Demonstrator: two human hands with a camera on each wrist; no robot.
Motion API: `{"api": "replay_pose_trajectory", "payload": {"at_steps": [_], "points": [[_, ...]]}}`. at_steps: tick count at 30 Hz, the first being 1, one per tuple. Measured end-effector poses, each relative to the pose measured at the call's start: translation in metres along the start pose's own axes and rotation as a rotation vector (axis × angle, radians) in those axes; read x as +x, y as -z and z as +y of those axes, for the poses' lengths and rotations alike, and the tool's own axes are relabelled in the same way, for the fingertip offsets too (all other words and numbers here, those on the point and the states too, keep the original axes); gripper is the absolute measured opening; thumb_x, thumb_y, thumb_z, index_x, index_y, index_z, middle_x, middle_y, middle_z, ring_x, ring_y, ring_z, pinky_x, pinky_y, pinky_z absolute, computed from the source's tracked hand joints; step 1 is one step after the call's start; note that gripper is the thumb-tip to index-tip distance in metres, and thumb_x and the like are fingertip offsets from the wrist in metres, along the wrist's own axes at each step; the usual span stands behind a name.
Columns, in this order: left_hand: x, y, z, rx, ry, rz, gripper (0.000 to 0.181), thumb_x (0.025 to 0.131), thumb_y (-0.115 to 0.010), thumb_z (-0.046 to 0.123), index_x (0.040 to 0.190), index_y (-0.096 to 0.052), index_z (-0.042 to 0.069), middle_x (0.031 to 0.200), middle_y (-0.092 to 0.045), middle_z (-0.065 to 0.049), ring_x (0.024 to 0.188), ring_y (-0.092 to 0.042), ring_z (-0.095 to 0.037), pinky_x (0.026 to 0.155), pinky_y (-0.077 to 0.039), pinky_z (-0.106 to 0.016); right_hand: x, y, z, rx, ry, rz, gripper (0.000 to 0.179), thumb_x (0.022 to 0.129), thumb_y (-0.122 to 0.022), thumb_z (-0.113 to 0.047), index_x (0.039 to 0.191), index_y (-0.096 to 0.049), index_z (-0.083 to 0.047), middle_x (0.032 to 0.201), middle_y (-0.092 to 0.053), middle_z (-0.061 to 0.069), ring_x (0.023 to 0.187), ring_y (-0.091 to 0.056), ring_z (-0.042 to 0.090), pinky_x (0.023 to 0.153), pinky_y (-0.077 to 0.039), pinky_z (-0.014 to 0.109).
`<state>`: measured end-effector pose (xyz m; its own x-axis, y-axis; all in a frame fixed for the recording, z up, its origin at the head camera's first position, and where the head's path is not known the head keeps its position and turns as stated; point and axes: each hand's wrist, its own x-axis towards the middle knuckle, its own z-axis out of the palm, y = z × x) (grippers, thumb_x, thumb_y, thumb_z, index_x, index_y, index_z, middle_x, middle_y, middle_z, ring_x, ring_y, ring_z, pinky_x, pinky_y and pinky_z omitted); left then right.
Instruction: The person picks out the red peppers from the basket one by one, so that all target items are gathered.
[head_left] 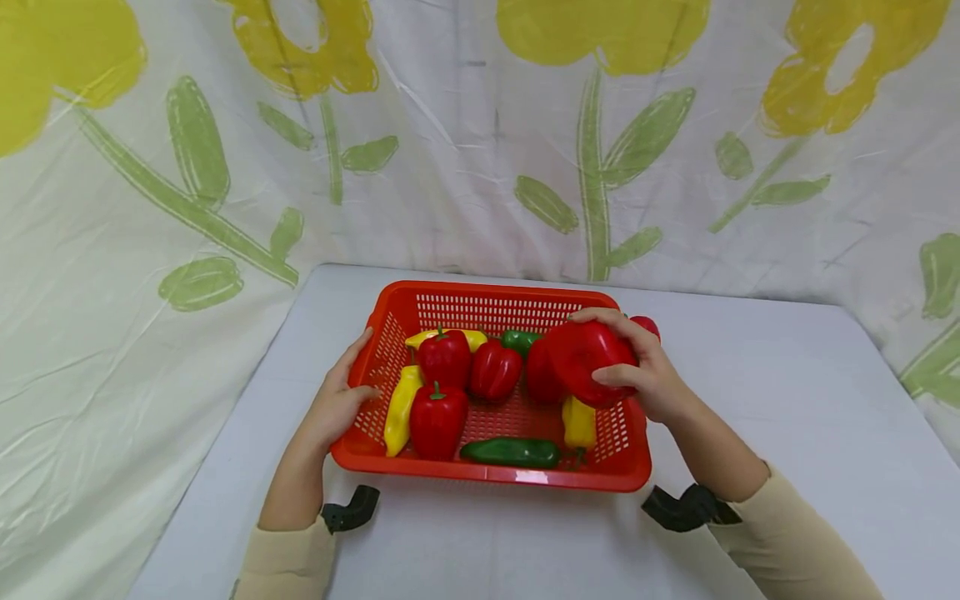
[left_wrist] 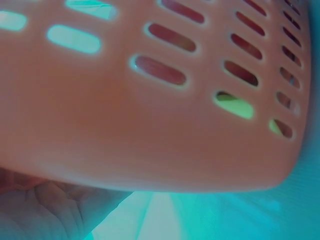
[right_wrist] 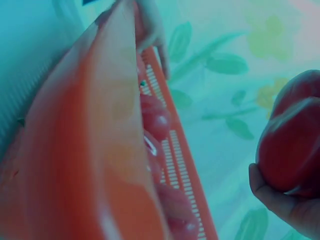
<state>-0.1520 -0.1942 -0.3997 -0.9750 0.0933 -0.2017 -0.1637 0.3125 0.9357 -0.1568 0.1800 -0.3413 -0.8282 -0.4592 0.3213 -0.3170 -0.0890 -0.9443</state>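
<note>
A red plastic basket (head_left: 480,472) with slotted walls holds red bell peppers (head_left: 438,421), long yellow peppers (head_left: 402,410) and green peppers (head_left: 510,452). My left hand (head_left: 333,407) grips its left side, thumb over the rim; the left wrist view has part of that hand (left_wrist: 47,212) under the slotted wall. Over the basket's right end, my right hand (head_left: 651,379) holds a red bell pepper (head_left: 581,358) with its bottom turned to the head camera. That pepper (right_wrist: 295,140) also shows in the right wrist view, above the rim. It partly hides another red pepper (head_left: 542,371).
Beyond the basket's right rim, a red rounded thing (head_left: 647,325) is mostly hidden by my right hand. The table (head_left: 757,400) has a white cover. A cloth with yellow flowers (head_left: 465,150) hangs behind it.
</note>
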Motion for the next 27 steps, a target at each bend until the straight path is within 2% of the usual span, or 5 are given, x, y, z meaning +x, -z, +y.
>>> {"api": "replay_pose_trajectory", "payload": {"at_steps": [9, 15, 21, 27], "points": [[0.000, 0.000, -0.002, -0.004, -0.006, -0.002, 0.080, 0.086, -0.045, -0.003, 0.149, -0.014, 0.034, 0.155, -0.018, -0.011, 0.126, -0.041, -0.038, 0.090, -0.049, -0.048, -0.012, 0.017, 0.003, 0.044, 0.022, 0.122, 0.058, 0.074, -0.046, 0.010, 0.123, -0.055, -0.020, 0.119, -0.055, 0.000, 0.102, -0.056, 0.016, 0.070, -0.058, 0.029], [0.002, 0.001, -0.003, -0.004, -0.002, 0.000, 0.080, 0.086, -0.045, -0.003, 0.149, -0.014, 0.034, 0.154, -0.020, -0.011, 0.124, -0.042, -0.038, 0.089, -0.050, -0.047, -0.020, 0.033, 0.007, 0.015, 0.003, 0.212, 0.055, 0.076, -0.045, 0.011, 0.123, -0.055, -0.016, 0.116, -0.056, 0.000, 0.099, -0.055, 0.016, 0.062, -0.058, 0.029], [0.003, 0.001, -0.004, 0.002, 0.000, 0.003, 0.079, 0.086, -0.045, -0.003, 0.149, -0.014, 0.034, 0.154, -0.020, -0.010, 0.125, -0.042, -0.038, 0.089, -0.050, -0.047, -0.025, 0.049, 0.016, -0.011, 0.031, 0.271, 0.056, 0.075, -0.045, 0.014, 0.125, -0.052, -0.008, 0.119, -0.056, 0.002, 0.103, -0.053, 0.017, 0.065, -0.057, 0.025], [0.002, 0.001, -0.004, -0.003, -0.011, -0.002, 0.081, 0.086, -0.045, -0.003, 0.149, -0.013, 0.036, 0.155, -0.018, -0.010, 0.127, -0.040, -0.038, 0.091, -0.049, -0.048, -0.030, 0.064, 0.024, -0.002, 0.050, 0.319, 0.059, 0.073, -0.045, 0.016, 0.125, -0.054, -0.012, 0.119, -0.056, 0.000, 0.104, -0.051, 0.016, 0.067, -0.056, 0.022]]}}
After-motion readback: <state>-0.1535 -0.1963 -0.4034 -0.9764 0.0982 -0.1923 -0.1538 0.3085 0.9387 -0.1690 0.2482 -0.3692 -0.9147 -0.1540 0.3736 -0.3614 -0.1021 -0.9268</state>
